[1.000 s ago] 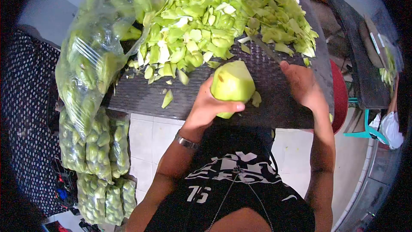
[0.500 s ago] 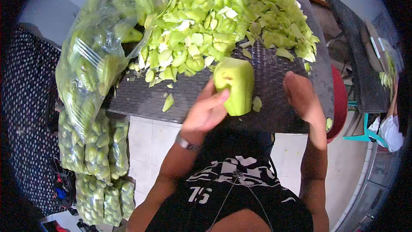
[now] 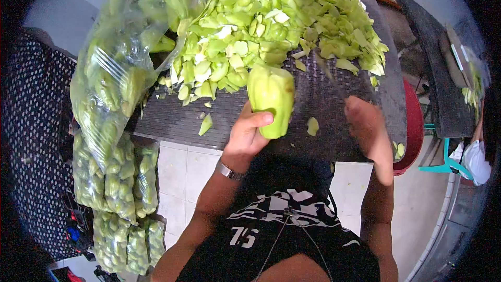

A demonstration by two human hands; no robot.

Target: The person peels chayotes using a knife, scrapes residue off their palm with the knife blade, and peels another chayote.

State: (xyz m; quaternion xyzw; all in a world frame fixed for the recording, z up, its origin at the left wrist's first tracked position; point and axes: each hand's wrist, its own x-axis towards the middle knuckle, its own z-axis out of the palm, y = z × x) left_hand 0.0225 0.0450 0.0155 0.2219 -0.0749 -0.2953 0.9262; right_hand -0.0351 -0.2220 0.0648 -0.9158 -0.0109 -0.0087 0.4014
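Note:
A light green chayote (image 3: 272, 99) is held upright over the near part of the dark woven table (image 3: 172, 117); my left hand (image 3: 248, 133) is wrapped round its lower left side. To the right of it, my right hand (image 3: 365, 122) is closed round a knife, blurred by motion. The knife's thin blade (image 3: 327, 69) points up and left toward a large heap of green peelings and cut pieces (image 3: 271, 26). A few loose scraps (image 3: 312, 126) lie on the table near the chayote.
A big clear bag of chayotes (image 3: 112, 68) rests on the table's left side. Smaller filled bags (image 3: 119, 183) are stacked below it. At the right are a red stool (image 3: 412, 125), another dark table (image 3: 449, 104) and part of another person's white clothing (image 3: 476, 159).
The chayote has been turned in my left hand and has shifted slightly left. My right hand has moved a little lower, toward my body. Another scrap shows at the table's right edge.

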